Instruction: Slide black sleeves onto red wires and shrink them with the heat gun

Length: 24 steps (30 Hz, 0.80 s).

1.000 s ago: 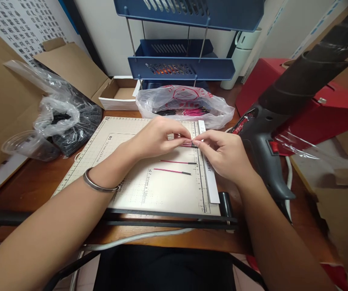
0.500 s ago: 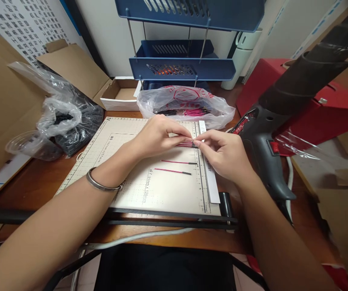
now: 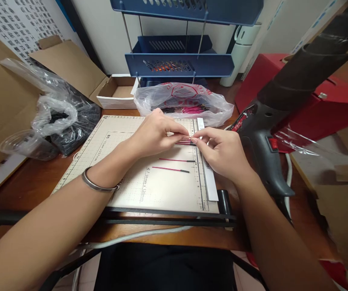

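Observation:
Above the far right part of a cream paper trimmer board (image 3: 125, 190), my left hand (image 3: 160, 135) and my right hand (image 3: 219, 147) meet fingertip to fingertip. Both are closed in a pinch; the small piece between them is too tiny to make out, perhaps a wire end. Several red wires with dark ends (image 3: 184, 142) lie just under the fingertips, partly hidden. Nearer to me, two separate red wires with black sleeves, one (image 3: 177, 160) above the other (image 3: 169, 169), rest on the board.
Behind the board sits a clear plastic bag (image 3: 213, 111) holding red and black wires. A grey heat gun (image 3: 265, 129) stands right, before a red box (image 3: 337, 105). Blue shelves (image 3: 180, 64) rise behind. Left are a black-filled bag (image 3: 77, 125) and an open carton (image 3: 116, 102).
The whole view has shifted slightly, so everything appears a little further left and up. Both hands keep the same pinch at the same spot over the board.

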### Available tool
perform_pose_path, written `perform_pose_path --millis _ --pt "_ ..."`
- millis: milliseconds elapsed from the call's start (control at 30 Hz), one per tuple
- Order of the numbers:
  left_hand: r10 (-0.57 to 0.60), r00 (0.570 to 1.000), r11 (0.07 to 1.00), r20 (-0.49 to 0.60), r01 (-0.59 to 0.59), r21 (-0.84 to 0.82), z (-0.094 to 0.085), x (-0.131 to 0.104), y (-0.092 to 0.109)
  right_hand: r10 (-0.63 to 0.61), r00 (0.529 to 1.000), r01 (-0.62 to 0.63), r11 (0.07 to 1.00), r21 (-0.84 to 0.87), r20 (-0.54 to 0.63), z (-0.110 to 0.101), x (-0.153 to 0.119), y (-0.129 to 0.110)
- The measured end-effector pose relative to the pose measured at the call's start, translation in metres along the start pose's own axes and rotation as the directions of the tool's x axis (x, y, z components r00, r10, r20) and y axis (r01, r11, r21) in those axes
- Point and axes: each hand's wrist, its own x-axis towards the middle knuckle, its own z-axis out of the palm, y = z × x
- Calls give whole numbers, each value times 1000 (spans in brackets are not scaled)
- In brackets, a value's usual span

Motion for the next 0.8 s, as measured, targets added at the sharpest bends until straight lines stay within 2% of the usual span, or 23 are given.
perform_pose_path --millis 200,400,567,800 --pt "-82 996 997 16 82 0 -4 0 3 -12 1000 12 1000 -22 -8 -4 -1 2" --pt "-62 997 996 51 65 -66 -10 -1 -7 1 1000 -1 999 -38 -13 -6 0 4" --pt "-39 999 996 21 40 -73 -11 0 -7 53 998 -53 998 -14 -34 -4 0 3" --pt "-93 995 990 21 95 -108 -16 -1 -10 85 995 -84 996 19 -46 -7 0 6"
